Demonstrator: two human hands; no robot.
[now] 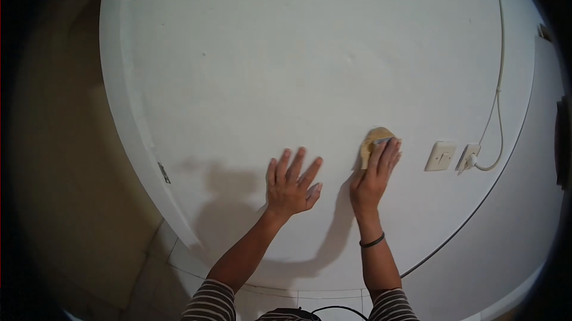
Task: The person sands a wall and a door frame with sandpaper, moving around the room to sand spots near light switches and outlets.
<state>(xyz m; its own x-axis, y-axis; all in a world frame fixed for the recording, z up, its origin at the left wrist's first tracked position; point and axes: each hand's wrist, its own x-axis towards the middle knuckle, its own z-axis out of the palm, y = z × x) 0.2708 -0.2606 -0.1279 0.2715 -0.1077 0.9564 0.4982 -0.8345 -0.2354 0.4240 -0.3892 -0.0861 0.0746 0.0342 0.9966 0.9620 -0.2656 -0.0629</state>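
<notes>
Against the white wall (268, 82), my right hand (372, 181) presses a yellowish-tan, cloth-like piece (370, 140) with a greyish patch near the fingertips. Its exact kind cannot be made out. The fingers lie together over its right part, and a dark band circles the wrist. My left hand (290, 187) is spread on the wall to the left, fingers apart and holding nothing. Shadows of my head and arms fall on the wall behind and between the hands.
Right of my right hand are a light switch (440, 156) and a socket (468, 157) with a plug in it. A white cable (501, 76) runs up from the plug. A latch plate (164, 172) sits on the left edge; floor tiles (333, 300) show below.
</notes>
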